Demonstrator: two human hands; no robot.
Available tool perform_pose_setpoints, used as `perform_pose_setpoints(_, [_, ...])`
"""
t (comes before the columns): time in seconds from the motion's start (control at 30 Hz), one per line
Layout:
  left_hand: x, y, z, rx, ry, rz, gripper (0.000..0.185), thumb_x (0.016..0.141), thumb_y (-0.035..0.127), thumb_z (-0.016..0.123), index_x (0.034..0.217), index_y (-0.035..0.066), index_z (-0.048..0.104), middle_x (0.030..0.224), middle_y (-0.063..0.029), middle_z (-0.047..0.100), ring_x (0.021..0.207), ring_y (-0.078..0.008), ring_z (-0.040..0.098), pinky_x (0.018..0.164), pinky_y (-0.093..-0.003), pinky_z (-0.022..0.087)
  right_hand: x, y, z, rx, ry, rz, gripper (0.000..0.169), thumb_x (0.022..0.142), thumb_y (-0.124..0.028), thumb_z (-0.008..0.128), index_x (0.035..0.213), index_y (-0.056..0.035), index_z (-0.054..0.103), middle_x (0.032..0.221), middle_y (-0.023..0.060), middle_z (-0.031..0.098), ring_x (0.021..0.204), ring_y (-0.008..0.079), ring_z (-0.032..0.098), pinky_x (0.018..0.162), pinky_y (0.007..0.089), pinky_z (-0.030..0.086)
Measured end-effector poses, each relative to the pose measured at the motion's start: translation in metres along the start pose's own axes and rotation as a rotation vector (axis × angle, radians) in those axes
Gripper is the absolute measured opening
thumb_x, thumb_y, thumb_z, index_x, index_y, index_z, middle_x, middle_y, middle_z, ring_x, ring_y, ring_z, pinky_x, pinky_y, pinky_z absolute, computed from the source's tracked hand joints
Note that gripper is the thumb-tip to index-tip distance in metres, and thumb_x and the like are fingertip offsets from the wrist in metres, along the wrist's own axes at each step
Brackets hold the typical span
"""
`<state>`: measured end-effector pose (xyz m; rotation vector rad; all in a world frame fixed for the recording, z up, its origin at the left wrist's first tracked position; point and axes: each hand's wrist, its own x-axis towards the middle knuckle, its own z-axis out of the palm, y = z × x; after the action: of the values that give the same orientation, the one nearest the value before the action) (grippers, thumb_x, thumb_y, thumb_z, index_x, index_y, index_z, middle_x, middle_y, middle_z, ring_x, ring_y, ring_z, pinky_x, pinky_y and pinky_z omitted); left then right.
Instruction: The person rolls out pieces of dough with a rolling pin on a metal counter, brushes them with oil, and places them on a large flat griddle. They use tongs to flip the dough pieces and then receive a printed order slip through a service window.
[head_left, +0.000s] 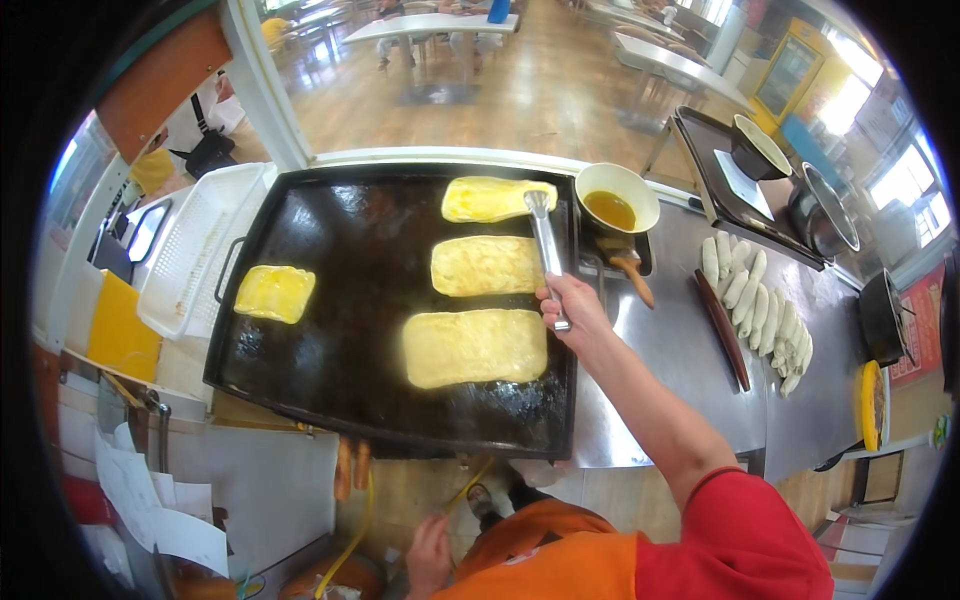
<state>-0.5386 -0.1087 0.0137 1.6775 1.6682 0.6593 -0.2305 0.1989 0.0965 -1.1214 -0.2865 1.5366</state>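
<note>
My right hand (576, 309) grips metal tongs (547, 247), whose tips rest at the right end of the farthest flatbread (484, 199) on the black griddle (337, 225). Nearer to me lie a lightly browned flatbread (484, 265) and a larger pale one (476, 347). A smaller, folded yellow flatbread (275, 293) is at the griddle's left side. Low in the view, my left hand (430, 555) hangs beside my orange apron (540, 555), away from the griddle; its fingers look bent, and whether it holds anything is unclear.
Right of the griddle stand a bowl of brown liquid (611, 210) and a wooden-handled brush (634, 277). Dough rolls (761, 304) and a dark rolling pin (721, 328) lie on the steel counter (667, 360). A white plastic basket (176, 262) is at left. People sit at tables beyond.
</note>
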Motion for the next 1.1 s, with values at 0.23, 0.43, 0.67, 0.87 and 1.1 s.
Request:
perform_pose_setpoints(0.23, [0.008, 0.005, 0.003, -0.034, -0.013, -0.059, 0.028, 0.089, 0.003, 0.055, 0.116, 0.007, 0.061, 0.118, -0.0145, 0.059, 0.101, -0.0330, 0.061, 0.081, -0.0359, 0.052, -0.043, -0.017, 0.043, -0.390, -0.159, -0.328, 0.036, 0.090, -0.013, 0.056, 0.124, -0.0013, 0.051, 0.071, 0.0033, 0.054, 0.044, 0.0066, 0.047, 0.036, 0.0214, 0.038])
perform_pose_setpoints(0.43, [0.019, 0.008, 0.014, -0.047, 0.015, 0.003, 0.027, 0.089, 0.003, 0.055, 0.115, 0.006, 0.061, 0.115, -0.0145, 0.061, 0.102, -0.0331, 0.061, 0.084, -0.0370, 0.051, -0.041, -0.009, 0.030, -0.634, -0.193, -0.090, 0.047, 0.090, -0.017, 0.056, 0.133, -0.0001, 0.045, 0.070, 0.0026, 0.053, 0.044, 0.0066, 0.046, 0.035, 0.0220, 0.039])
perform_pose_setpoints(0.67, [0.019, 0.007, 0.012, -0.089, 0.017, -0.024, 0.026, 0.089, 0.003, 0.054, 0.113, 0.005, 0.062, 0.113, -0.0147, 0.062, 0.101, -0.0336, 0.061, 0.083, -0.0370, 0.050, -0.029, -0.075, -0.039, -1.522, -0.112, -0.518, 0.052, 0.089, -0.020, 0.059, 0.138, -0.0115, 0.044, 0.076, 0.0073, 0.063, 0.061, 0.0213, 0.061, 0.055, 0.0338, 0.051])
perform_pose_setpoints(0.87, [0.026, 0.010, 0.016, -0.068, -0.008, -0.013, 0.027, 0.087, 0.001, 0.055, 0.113, 0.005, 0.062, 0.109, -0.0150, 0.062, 0.099, -0.0335, 0.061, 0.082, -0.0370, 0.050, -0.012, -0.093, -0.029, -2.005, -0.124, -0.700, 0.052, 0.085, -0.016, 0.063, 0.135, -0.0163, 0.049, 0.090, 0.0120, 0.067, 0.083, 0.0276, 0.066, 0.073, 0.0379, 0.053])
perform_pose_setpoints(1.1, [0.023, 0.005, 0.016, -0.033, -0.003, -0.057, 0.027, 0.087, 0.000, 0.055, 0.112, 0.005, 0.063, 0.106, -0.0151, 0.062, 0.094, -0.0330, 0.062, 0.078, -0.0356, 0.050, -0.002, -0.129, -0.027, -2.126, -0.237, -0.699, 0.041, 0.087, -0.019, 0.061, 0.128, -0.0178, 0.055, 0.099, 0.0083, 0.069, 0.089, 0.0248, 0.066, 0.076, 0.0380, 0.052])
